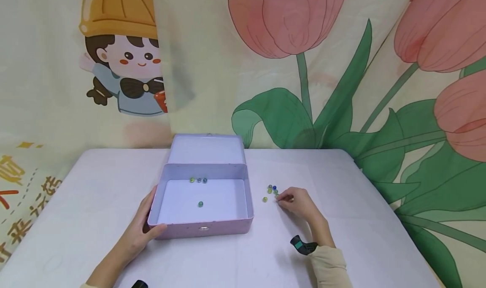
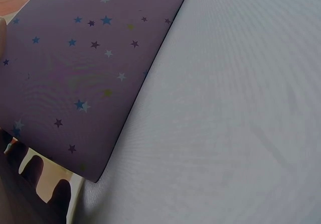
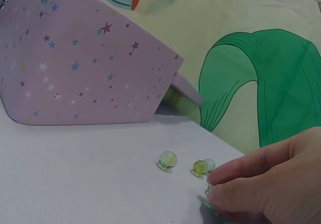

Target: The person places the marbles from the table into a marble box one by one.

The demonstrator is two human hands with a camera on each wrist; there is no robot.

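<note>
A lilac tin box (image 1: pixel 205 230) with printed stars stands on the white table, its lid (image 1: pixel 206 149) raised at the back. My left hand (image 1: pixel 138 227) holds its front left corner, thumb at the front edge and fingers along the side. Inside, a green marble (image 1: pixel 200 204) lies near the middle and three more, including a yellowish marble (image 1: pixel 191 180), sit along the back wall. Right of the box, my right hand (image 1: pixel 298 201) pinches a clear greenish marble (image 3: pixel 209 188) between thumb and index finger, low over the table. Several loose marbles lie beside it, among them a blue marble (image 1: pixel 274 187).
A white cloth (image 1: pixel 303 165) covers the table. Behind it hangs a printed backdrop with tulips (image 1: pixel 288 18) and a cartoon child (image 1: pixel 138 68). A black and teal wrist device (image 1: pixel 303 246) sits on the right forearm.
</note>
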